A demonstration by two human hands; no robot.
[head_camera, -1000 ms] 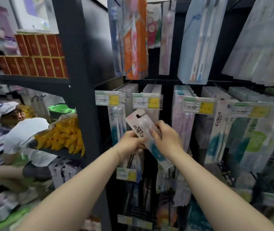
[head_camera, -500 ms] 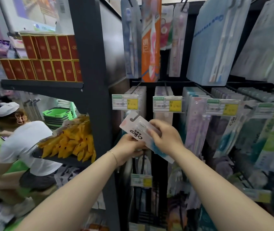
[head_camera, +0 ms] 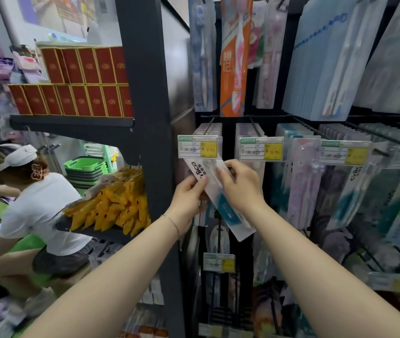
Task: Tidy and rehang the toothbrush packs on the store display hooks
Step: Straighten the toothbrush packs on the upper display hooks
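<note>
A white and teal toothbrush pack (head_camera: 220,198) is held tilted, its top end tucked just under the price tag (head_camera: 199,146) of the leftmost hook (head_camera: 209,124). My left hand (head_camera: 189,196) pinches its upper left edge. My right hand (head_camera: 240,186) grips its upper right side with fingers curled over the front. Whether the pack's hole sits on the hook is hidden behind the tag. Several packs hang in rows on that hook and on the neighbouring hooks (head_camera: 255,128).
A dark steel upright (head_camera: 145,118) stands just left of the display. Beyond it a crouching person in a white shirt (head_camera: 38,211) works at lower shelves, near yellow packets (head_camera: 113,206) and red boxes (head_camera: 79,81). More packs hang above (head_camera: 233,57) and to the right.
Both hands have carried the pack up and left, from below the second hook's tag to under the leftmost hook's tag. The camera has also moved closer.
</note>
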